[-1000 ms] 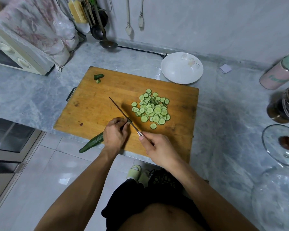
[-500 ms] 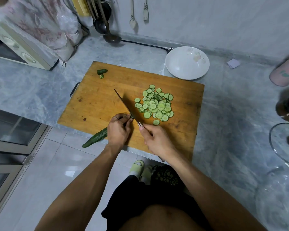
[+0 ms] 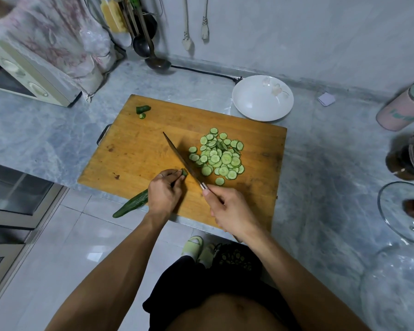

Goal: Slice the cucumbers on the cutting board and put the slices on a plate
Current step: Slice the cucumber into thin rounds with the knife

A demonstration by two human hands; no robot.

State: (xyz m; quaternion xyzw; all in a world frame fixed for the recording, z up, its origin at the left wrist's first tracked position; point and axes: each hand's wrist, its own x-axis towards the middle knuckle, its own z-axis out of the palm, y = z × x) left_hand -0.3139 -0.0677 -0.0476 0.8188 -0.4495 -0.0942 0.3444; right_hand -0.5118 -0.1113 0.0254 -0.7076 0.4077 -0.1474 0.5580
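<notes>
My left hand (image 3: 163, 196) is curled around the cucumber (image 3: 132, 206), which lies diagonally: cut end up on the cutting board (image 3: 139, 149), tail hanging off the near edge over the floor. My right hand (image 3: 230, 211) grips the knife (image 3: 181, 160), blade angled away to the left, just beside that cut end. Slices (image 3: 219, 157) sit piled right of the blade. Plate (image 3: 262, 97) touches the board's far right corner. Bare board on the left.

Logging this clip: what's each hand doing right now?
Left hand: fingers grip the cucumber.
Right hand: closed round the knife handle.
</notes>
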